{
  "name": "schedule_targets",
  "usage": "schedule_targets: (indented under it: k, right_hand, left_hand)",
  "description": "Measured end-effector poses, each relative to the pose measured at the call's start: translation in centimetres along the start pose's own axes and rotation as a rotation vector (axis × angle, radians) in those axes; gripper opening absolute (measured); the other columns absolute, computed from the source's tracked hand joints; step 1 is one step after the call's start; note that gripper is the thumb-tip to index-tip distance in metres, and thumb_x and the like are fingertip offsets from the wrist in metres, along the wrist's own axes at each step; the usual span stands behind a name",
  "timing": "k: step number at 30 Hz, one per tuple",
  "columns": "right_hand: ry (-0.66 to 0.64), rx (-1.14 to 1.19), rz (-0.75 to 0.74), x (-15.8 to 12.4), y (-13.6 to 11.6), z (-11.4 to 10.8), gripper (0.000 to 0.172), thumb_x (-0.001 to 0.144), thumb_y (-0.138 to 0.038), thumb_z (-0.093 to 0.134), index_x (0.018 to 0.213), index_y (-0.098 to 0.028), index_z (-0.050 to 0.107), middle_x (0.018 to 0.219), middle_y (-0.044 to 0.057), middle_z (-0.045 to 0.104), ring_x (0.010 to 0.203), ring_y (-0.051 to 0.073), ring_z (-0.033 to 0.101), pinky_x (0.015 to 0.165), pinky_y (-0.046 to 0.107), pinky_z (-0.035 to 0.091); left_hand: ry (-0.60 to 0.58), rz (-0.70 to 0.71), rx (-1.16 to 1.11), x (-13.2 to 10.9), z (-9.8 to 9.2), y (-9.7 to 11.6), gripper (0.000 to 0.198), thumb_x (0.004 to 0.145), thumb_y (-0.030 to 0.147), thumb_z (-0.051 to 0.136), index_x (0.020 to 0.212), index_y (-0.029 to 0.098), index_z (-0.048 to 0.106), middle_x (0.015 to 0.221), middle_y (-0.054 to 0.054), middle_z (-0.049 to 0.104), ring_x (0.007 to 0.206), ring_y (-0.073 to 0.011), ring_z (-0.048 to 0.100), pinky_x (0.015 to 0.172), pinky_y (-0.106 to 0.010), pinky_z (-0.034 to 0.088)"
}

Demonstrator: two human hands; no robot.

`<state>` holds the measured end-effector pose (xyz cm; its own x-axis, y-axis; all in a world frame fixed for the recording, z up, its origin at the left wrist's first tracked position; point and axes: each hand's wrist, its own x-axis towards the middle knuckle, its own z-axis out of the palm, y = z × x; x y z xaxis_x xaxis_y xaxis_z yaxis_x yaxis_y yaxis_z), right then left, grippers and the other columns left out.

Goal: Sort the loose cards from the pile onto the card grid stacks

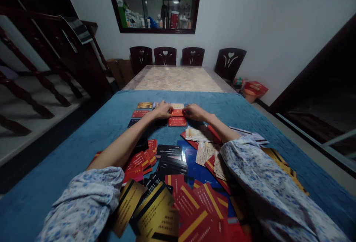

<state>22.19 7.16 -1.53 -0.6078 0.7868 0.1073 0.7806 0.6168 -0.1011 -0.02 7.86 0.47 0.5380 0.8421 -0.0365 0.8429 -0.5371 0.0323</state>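
While the orange-red card was pinched between left hand and right hand on the desk, the red card just nearer could've totally been nudged crooked by one slip.

Red card, blue-flowered white sleeves

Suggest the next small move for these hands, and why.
Probably nudge the middle red card into line: the left hand and right hand are at its opposite ends, with a pale card just beyond it and another red card just nearer.
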Motion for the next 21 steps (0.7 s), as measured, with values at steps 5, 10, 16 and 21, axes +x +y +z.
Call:
schedule_targets:
  k: [5, 10, 16, 21]
  right_hand:
    - [-0.019, 0.002, -0.017, 0.03, 0.22, 0.08, 0.022, 0.087, -0.016, 0.062, 0.105, -0.016, 0.076, 0.107, 0.012, 0.074, 0.099, 0.021, 0.065, 0.086, 0.025, 0.043]
    - [-0.018, 0.012, -0.009, 0.01, 0.51, 0.26, 0.024, 0.088, -0.019, 0.062, 0.107, -0.016, 0.076, 0.109, 0.013, 0.074, 0.098, 0.022, 0.066, 0.086, 0.027, 0.044]
    - [-0.006, 0.054, -0.031, -0.20, 0.52, 0.11, 0.023, 0.088, -0.019, 0.063, 0.106, -0.016, 0.077, 0.108, 0.012, 0.074, 0.099, 0.022, 0.066, 0.087, 0.027, 0.045]
    - [0.013, 0.094, -0.043, -0.37, 0.50, 0.10, 0.024, 0.088, -0.020, 0.064, 0.108, -0.016, 0.077, 0.106, 0.011, 0.074, 0.099, 0.021, 0.066, 0.088, 0.027, 0.045]
  left_hand:
    - [-0.023, -0.014, 0.023, -0.03, -0.12, 0.10, 0.037, 0.080, 0.026, 0.060, 0.114, 0.021, 0.073, 0.115, -0.013, 0.068, 0.125, -0.0362, 0.046, 0.099, -0.050, 0.039]
    - [-0.021, 0.000, 0.022, -0.07, -0.19, 0.06, 0.037, 0.080, 0.027, 0.058, 0.113, 0.021, 0.073, 0.115, -0.014, 0.067, 0.124, -0.0369, 0.046, 0.098, -0.051, 0.040]
    - [-0.024, 0.024, 0.017, -0.03, -0.39, 0.03, 0.032, 0.078, 0.028, 0.060, 0.106, 0.023, 0.074, 0.115, -0.012, 0.069, 0.122, -0.0356, 0.046, 0.097, -0.048, 0.041]
    - [-0.027, 0.041, 0.021, -0.04, -0.50, 0.08, 0.033, 0.077, 0.026, 0.059, 0.105, 0.021, 0.075, 0.111, -0.012, 0.069, 0.123, -0.0361, 0.047, 0.097, -0.048, 0.042]
